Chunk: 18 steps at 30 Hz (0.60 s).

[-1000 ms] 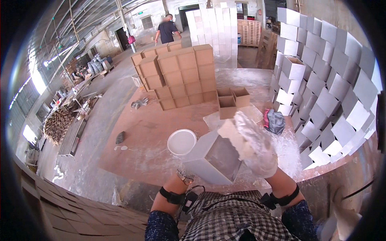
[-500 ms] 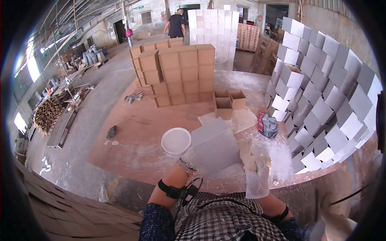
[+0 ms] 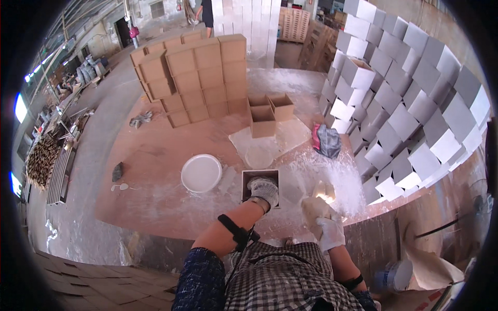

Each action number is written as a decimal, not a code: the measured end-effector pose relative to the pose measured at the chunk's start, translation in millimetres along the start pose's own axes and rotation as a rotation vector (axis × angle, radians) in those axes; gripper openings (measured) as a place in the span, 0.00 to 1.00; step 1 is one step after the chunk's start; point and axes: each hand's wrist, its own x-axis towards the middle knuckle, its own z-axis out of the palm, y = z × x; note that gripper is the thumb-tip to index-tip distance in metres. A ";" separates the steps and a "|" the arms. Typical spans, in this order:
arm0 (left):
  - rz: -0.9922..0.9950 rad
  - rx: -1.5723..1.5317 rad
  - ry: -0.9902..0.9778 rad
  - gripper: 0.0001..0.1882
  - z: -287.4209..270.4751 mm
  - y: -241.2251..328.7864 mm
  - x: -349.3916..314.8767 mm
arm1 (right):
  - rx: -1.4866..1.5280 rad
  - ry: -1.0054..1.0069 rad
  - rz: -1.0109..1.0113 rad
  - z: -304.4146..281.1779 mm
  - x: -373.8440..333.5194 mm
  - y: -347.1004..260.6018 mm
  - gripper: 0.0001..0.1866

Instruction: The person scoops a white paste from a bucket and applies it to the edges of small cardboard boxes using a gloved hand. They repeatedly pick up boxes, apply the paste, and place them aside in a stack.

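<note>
My left hand, in a grey knitted glove, reaches down into an open box in front of me. The walls hide its fingertips, so their grip does not show. My right hand, in a pale glove with a whitish cuff, is a little to the right, apart from the box. Its fingers look curled around something pale and brightly lit that I cannot make out. Left of the box lies a shallow round white dish.
Brown open boxes stand ahead on a white-smeared board, behind them a brown box stack. A wall of white boxes curves along the right. Dark cloth lies before it. A person is in the background.
The box has turned from showing a broad pale side to standing with its opening upward, my left hand now inside it. My right hand stays near its place. The view has shifted.
</note>
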 end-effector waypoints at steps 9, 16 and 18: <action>0.215 -0.158 0.113 0.15 64.9 -7.7 -4.4 | -0.348 -0.184 -0.032 -43.9 48.3 32.4 0.27; 0.137 -0.523 0.539 0.18 25.4 -25.9 -103.6 | -0.276 -0.159 -0.002 -47.4 71.3 12.5 0.31; 0.124 -0.415 0.398 0.21 24.5 -17.6 -103.1 | -0.294 -0.096 0.046 -54.6 79.1 18.4 0.32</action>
